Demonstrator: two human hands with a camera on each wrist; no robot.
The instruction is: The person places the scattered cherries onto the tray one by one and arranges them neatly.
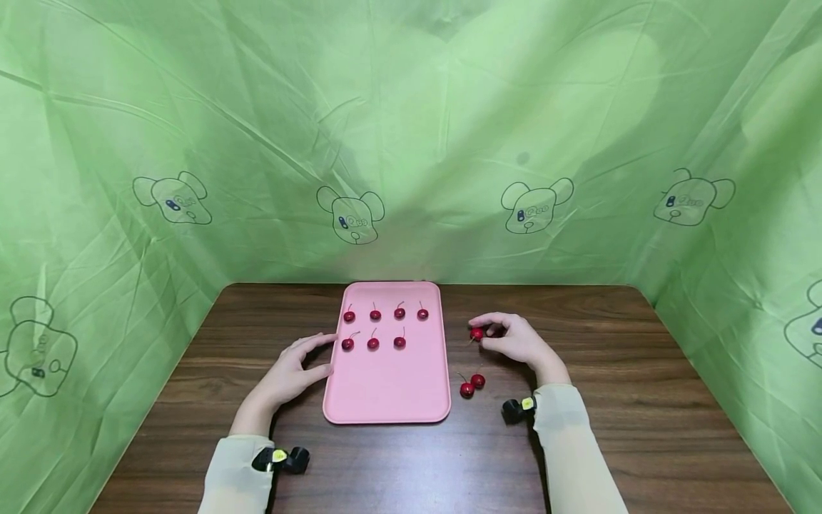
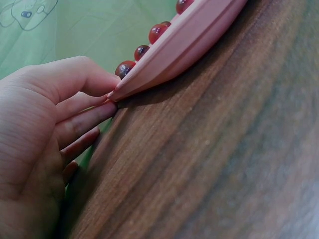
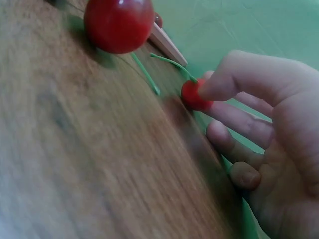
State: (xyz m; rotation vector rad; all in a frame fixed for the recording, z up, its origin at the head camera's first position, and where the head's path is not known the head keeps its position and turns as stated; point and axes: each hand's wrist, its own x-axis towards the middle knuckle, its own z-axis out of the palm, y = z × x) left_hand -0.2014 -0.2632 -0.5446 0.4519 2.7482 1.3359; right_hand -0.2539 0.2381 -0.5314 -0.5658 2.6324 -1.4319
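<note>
Right hand on the dark wood-grain counter, fingers curled, pinching a small red cherry with a green stem between thumb and fingertips. In the right wrist view the same cherry sits low against the counter surface under the thumb; can't tell if it's lifted clear or touching. Stem points away from the palm.

Left hand flat-ish on the counter, fingers relaxed and mostly straight, holding nothing. Fingertips touch the left edge of the flat pink rectangular plastic tray; thumb rests at the tray rim in the left wrist view.

The tray lies between the two hands, touching the left hand, apart from the right one. On its far half: seven red cherries in two rows, four in the far row, three in the near row. Near row starts just beside the left fingertips. Near half of the tray is bare pink.

Two loose red cherries lie on the counter touching each other, just off the tray's right edge, on the wrist side of the right hand. One shows large and blurred in the right wrist view.

Green cloth backdrop with cartoon bear outlines wraps behind and to both sides of the hands.
</note>
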